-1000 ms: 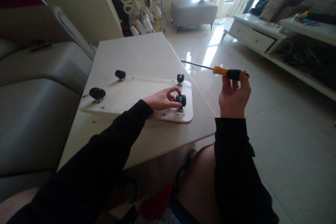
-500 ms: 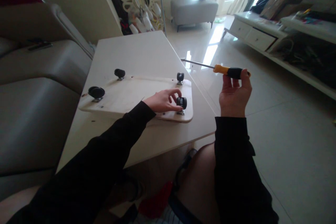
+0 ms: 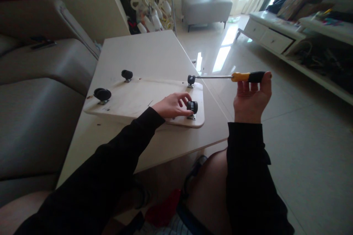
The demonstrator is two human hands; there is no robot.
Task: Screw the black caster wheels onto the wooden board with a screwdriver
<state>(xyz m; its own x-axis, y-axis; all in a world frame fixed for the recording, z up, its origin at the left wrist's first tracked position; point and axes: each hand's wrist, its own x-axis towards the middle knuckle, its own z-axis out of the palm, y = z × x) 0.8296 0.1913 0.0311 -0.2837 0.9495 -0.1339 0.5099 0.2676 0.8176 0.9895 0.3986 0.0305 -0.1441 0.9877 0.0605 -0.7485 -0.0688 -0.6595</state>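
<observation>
My left hand [image 3: 173, 105] grips a black caster wheel [image 3: 193, 106] at the near right corner of a pale wooden board [image 3: 143, 93]. Thumb and fingers curl around that wheel. Raised over the floor beyond the table's right edge, my right hand [image 3: 251, 99] holds a screwdriver [image 3: 244, 77] with a yellow and black handle. Its shaft points left, and the tip appears in line with the far right caster [image 3: 191, 79]; whether they touch I cannot tell. Two more casters, one near left [image 3: 102, 94] and one far left [image 3: 127, 75], stand wheel-up on the board.
The board lies on a white table [image 3: 146, 51]. To the left is a grey sofa [image 3: 33, 117]. A grey bench [image 3: 206, 9] stands by the window, and a low white cabinet [image 3: 270, 38] is at the right. My knee [image 3: 208, 187] is below the table's front edge.
The screwdriver has swung from tilted to nearly level, and my right hand has shifted slightly right. My left hand keeps its grip on the caster.
</observation>
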